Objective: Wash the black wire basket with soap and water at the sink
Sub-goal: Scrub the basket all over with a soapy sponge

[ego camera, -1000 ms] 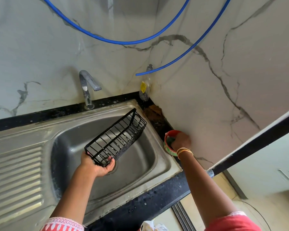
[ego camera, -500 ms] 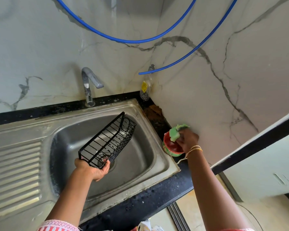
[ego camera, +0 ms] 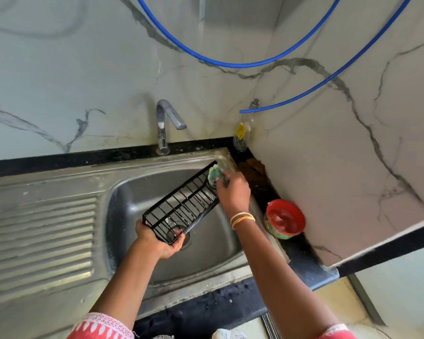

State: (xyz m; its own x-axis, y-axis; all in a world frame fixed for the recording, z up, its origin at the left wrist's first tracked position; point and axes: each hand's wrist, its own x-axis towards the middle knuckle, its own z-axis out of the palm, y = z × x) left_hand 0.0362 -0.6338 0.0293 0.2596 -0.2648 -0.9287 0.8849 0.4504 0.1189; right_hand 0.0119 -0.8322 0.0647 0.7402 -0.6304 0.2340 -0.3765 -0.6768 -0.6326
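The black wire basket (ego camera: 181,206) hangs tilted over the steel sink bowl (ego camera: 206,260), its far end raised. My left hand (ego camera: 157,241) grips its near end from below. My right hand (ego camera: 233,194) holds a green scrub pad (ego camera: 215,174) and presses it against the basket's far upper corner. The tap (ego camera: 165,123) stands behind the bowl; no water shows running from it.
A red soap tub (ego camera: 285,220) sits on the black counter right of the sink. A clear bottle with a yellow label (ego camera: 241,137) stands in the wall corner. Blue hoses (ego camera: 230,62) loop along the marble wall. The ribbed drainboard (ego camera: 39,236) lies left.
My right hand lifted the green scrub pad out of the red tub and carried it left to the basket's far corner. The basket shifted slightly in my left hand.
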